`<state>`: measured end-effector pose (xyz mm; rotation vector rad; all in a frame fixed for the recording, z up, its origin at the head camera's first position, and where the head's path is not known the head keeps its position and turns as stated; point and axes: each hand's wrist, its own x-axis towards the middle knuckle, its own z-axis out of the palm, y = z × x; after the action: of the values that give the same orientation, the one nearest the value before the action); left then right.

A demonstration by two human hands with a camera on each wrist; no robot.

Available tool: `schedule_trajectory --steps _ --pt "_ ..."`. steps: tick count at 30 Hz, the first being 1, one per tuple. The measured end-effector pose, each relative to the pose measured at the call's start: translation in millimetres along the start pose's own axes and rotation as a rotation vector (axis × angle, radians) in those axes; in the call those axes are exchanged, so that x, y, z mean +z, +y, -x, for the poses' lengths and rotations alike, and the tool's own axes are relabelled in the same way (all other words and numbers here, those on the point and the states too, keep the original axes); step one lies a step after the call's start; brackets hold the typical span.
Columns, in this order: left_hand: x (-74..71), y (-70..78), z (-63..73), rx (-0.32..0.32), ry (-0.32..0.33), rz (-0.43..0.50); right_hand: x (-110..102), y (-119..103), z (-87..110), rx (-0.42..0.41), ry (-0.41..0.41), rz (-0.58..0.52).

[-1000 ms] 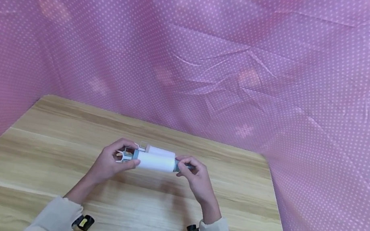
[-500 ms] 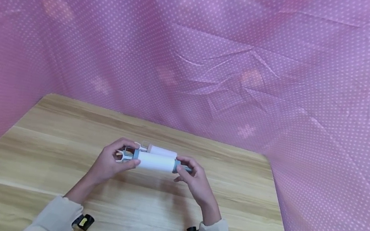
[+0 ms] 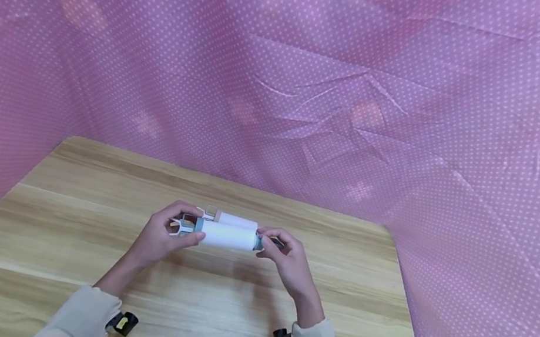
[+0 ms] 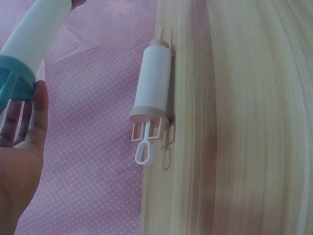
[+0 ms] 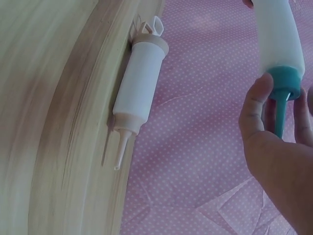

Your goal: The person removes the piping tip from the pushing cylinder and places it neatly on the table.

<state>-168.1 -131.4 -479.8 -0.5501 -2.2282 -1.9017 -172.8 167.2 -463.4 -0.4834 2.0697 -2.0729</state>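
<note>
A white syringe with teal ends (image 3: 229,236) is held level above the table by both hands. My left hand (image 3: 163,237) grips it by the teal collar at the plunger end, thumb on the near side and fingers on the far side. At the other end, my right hand (image 3: 287,255) pinches the teal nozzle cap (image 5: 284,81) between thumb and fingers, with the thin nozzle pointing into the palm. A second syringe, white with beige ends (image 4: 154,81), lies on the table just beyond the held one. Its loop-handled plunger points left and its nozzle right.
The wooden table (image 3: 75,243) has its far edge close behind the lying syringe. Pink dotted cloth (image 3: 280,105) hangs behind and at both sides. Small black cameras (image 3: 123,323) sit on both wrists, at the cuffs of pale sleeves.
My right fingers have shifted round the teal nozzle cap, loosening and then closing on it again. The left hand and the lying syringe stay in place.
</note>
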Motion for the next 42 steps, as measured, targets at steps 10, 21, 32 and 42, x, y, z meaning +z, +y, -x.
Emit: schedule_trajectory --steps 10,21,32,42 --pt "2.0 1.9 3.4 0.005 0.008 0.001 0.9 2.1 1.2 0.068 0.01 -0.033" --pt "3.4 4.8 6.6 0.005 0.017 -0.004 -1.8 0.2 4.5 0.086 -0.044 -0.002" --pt "2.4 2.4 8.2 -0.04 0.014 0.019 -4.4 2.3 5.4 0.04 0.003 -0.022" --pt "-1.3 -4.7 9.0 -0.088 0.028 -0.007 -7.6 2.5 6.1 0.012 0.022 -0.046"
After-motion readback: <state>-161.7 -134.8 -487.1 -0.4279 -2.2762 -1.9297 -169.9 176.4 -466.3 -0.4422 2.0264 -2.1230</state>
